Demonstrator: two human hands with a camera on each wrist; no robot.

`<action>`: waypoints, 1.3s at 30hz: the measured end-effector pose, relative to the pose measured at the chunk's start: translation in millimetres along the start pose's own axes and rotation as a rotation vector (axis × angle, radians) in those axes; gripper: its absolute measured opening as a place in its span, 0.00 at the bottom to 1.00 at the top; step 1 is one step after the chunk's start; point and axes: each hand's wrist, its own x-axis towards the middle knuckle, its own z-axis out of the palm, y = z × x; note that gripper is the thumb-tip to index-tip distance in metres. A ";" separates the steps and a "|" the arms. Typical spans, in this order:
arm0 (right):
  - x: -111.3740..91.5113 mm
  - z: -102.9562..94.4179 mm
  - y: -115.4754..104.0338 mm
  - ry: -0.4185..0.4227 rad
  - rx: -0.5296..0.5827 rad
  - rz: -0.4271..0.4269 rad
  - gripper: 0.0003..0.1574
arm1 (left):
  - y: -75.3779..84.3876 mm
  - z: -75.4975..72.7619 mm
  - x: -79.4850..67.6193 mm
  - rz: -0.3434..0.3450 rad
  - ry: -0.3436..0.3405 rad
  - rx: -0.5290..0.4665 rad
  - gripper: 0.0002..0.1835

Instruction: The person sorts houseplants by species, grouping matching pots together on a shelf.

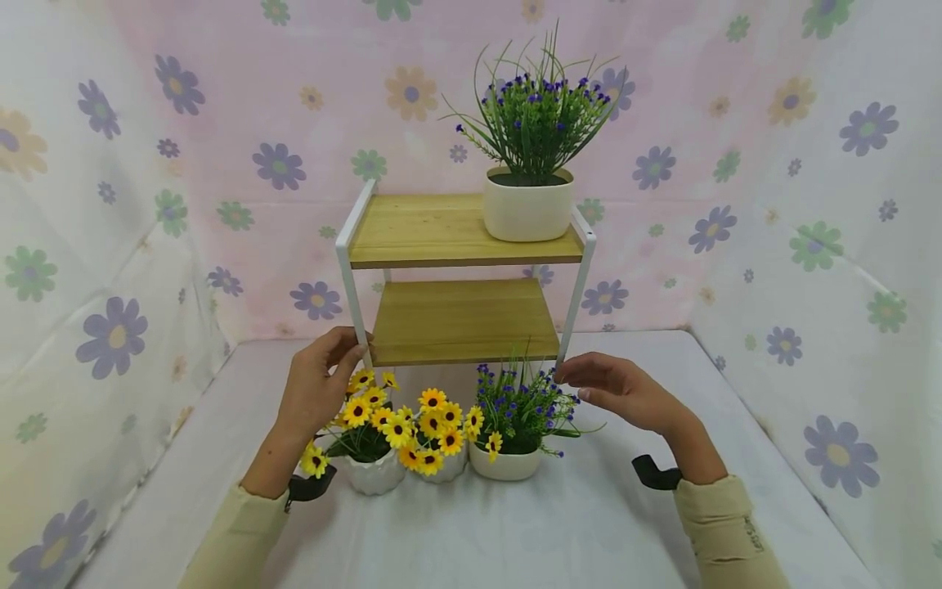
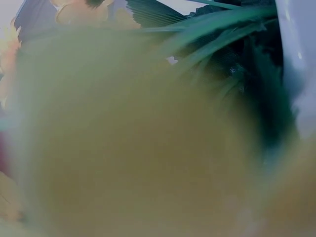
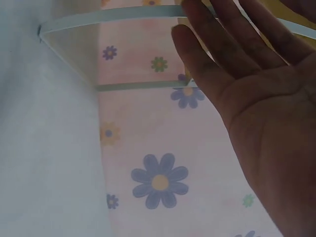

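A two-tier wooden shelf (image 1: 419, 225) with a white frame stands in the middle of the head view. My left hand (image 1: 312, 393) holds its left post low down, thumb in front and fingers partly hidden behind. At the right post is my right hand (image 1: 621, 393), its fingers extended against the outer side. The right wrist view shows that hand (image 3: 271, 108) flat beside the white post (image 3: 123, 15). On the top board, at the right, sits a white pot (image 1: 528, 213) of purple flowers. A blurred yellowish shape (image 2: 138, 148) fills most of the left wrist view.
Before the shelf stand two white pots of yellow flowers (image 1: 377, 476) (image 1: 449, 468) and another pot of purple flowers (image 1: 506, 466), close together. The lower board (image 1: 464, 319) lies above them. Flower-printed cloth (image 1: 412, 147) hangs behind and at both sides of the white-covered table (image 1: 471, 540).
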 end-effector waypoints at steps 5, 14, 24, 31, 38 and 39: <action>-1.2 4.6 11.1 -0.059 -0.048 0.134 0.27 | 0.5 -0.3 0.0 -0.004 -0.001 0.001 0.10; -1.8 16.7 25.8 -0.115 -0.097 0.383 0.54 | 1.6 0.1 -0.7 -0.001 0.001 0.003 0.10; 4.4 40.0 30.7 -0.171 -0.169 0.377 0.67 | 1.3 0.0 -0.2 -0.002 -0.001 0.002 0.10; 12.0 63.8 32.8 -0.206 -0.282 0.253 0.69 | 1.2 -0.4 -0.4 -0.002 -0.002 -0.002 0.10; 15.8 79.2 35.4 -0.130 -0.307 0.253 0.70 | 1.2 -0.3 -0.6 -0.001 0.000 -0.001 0.10; 16.3 80.3 35.6 -0.121 -0.295 0.254 0.70 | 1.1 -0.1 -0.6 -0.001 -0.001 0.000 0.10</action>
